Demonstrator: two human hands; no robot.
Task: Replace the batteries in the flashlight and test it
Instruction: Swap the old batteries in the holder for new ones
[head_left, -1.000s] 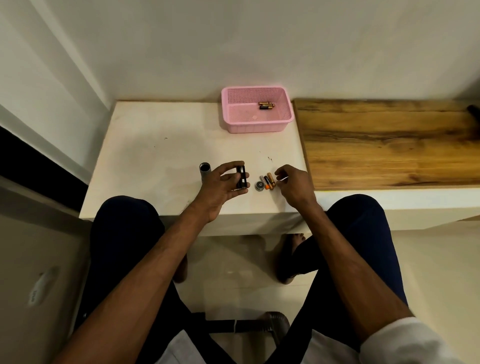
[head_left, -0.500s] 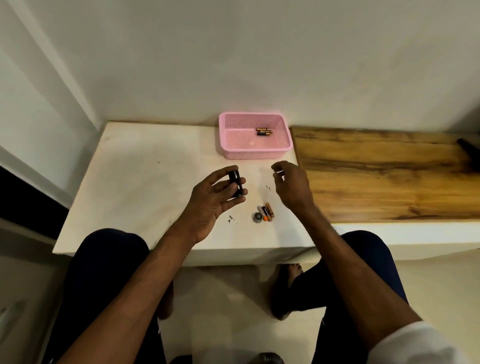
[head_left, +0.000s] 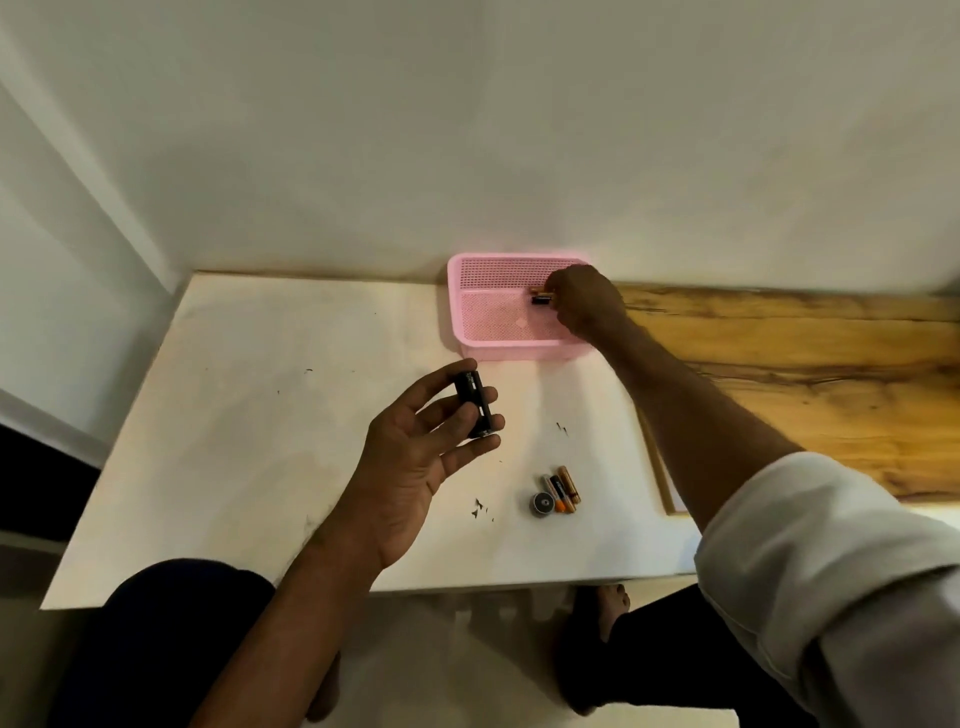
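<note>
Black battery holder (head_left: 474, 402) in left hand (head_left: 415, 462), markings illegible

The right hand (head_left: 584, 299) has reached into the pink basket (head_left: 498, 343) onto batteries (head_left: 540, 297).

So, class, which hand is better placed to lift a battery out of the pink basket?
Right. The right hand is inside the pink basket, at the batteries; the left hand is holding the black battery holder above the table.

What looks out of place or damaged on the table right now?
Nothing looks damaged or spilled. Only small dark flecks lie on the white table near the loose batteries; what they are, I cannot tell.
</note>
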